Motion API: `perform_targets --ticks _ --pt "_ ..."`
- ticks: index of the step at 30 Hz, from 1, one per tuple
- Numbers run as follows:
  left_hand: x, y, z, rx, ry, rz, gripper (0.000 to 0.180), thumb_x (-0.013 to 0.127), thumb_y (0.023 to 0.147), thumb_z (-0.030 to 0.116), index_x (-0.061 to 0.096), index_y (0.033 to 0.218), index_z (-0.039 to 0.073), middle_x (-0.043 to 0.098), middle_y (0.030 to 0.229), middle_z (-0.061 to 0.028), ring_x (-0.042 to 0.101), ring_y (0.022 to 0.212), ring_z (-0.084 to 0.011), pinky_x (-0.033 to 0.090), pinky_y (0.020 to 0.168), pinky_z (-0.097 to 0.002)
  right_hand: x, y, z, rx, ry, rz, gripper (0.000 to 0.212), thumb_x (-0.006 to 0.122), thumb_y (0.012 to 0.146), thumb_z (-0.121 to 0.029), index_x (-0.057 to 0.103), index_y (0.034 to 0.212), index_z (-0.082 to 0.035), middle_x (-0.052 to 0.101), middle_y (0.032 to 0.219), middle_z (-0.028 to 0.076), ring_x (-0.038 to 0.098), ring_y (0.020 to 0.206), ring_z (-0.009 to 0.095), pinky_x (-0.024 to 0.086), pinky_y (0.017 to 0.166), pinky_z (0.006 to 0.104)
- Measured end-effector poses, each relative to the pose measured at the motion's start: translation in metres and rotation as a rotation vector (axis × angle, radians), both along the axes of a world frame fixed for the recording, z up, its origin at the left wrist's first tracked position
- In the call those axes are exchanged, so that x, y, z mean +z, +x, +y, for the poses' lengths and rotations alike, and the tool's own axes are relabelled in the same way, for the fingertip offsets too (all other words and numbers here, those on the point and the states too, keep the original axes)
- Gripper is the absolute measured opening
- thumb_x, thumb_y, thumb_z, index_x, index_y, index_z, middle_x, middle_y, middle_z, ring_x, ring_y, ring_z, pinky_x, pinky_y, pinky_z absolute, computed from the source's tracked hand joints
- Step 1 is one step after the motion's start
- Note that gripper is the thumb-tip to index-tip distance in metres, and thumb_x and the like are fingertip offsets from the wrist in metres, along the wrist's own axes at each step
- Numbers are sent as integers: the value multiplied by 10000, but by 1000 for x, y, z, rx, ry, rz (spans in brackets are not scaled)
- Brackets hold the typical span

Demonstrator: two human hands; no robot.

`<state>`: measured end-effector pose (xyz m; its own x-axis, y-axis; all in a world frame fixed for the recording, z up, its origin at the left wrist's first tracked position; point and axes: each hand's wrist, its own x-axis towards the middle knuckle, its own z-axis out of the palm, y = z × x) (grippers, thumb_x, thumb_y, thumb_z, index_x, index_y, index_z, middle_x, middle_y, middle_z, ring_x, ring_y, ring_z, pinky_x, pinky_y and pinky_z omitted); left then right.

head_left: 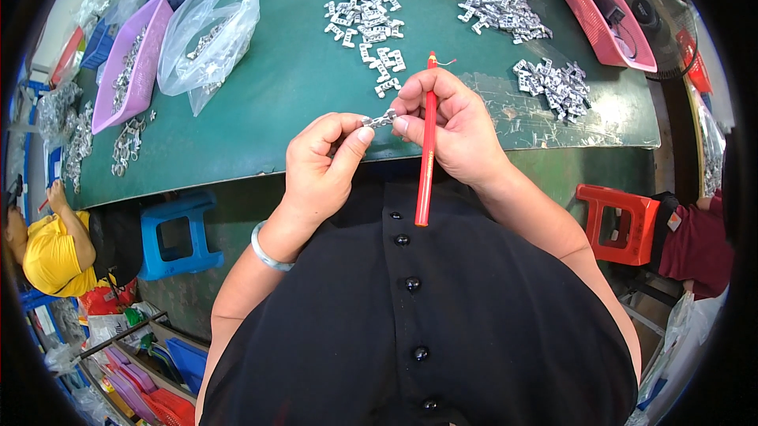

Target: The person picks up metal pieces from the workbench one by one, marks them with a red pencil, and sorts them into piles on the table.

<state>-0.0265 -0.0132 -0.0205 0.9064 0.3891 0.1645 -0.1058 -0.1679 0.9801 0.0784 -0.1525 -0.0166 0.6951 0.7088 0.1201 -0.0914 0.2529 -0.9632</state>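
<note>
Between my two hands, just above the table's near edge, is a small silvery metal part (pixel 379 119). My left hand (pixel 324 153) pinches one end of it between thumb and forefinger. The other end sits in the fingertips of my right hand (pixel 462 126), which also carries a red pencil (pixel 427 157) with its tip pointing away from me. Past my hands, a loose pile of similar small metal parts (pixel 367 15) trails toward my fingers. Two more piles lie to the right, one farther (pixel 505 14) and one nearer (pixel 555 88).
The green table (pixel 276 102) has a pink basket (pixel 146 67) of metal parts and a clear plastic bag (pixel 209 39) at left. Another pink basket (pixel 600 23) stands far right near a fan (pixel 655 19). Blue (pixel 178 236) and red (pixel 620 225) stools flank me; people sit either side.
</note>
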Motion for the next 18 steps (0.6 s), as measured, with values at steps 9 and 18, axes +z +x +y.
perform_targets --ticks 9,18 --pt "-1 0 -3 44 -130 -23 109 568 842 81 570 904 -9 561 757 -5 503 661 -54 424 601 -180 2 -6 1 -42 11 -191 227 607 746 37 489 930 -27 547 825 28 552 768 103 459 697 237" --pt "1 0 -8 25 -252 -1 156 561 840 57 571 970 -27 590 828 -18 518 699 -48 435 630 -181 3 -9 3 -93 14 -355 248 614 731 51 486 930 -21 558 782 47 562 739 114 458 682 248"
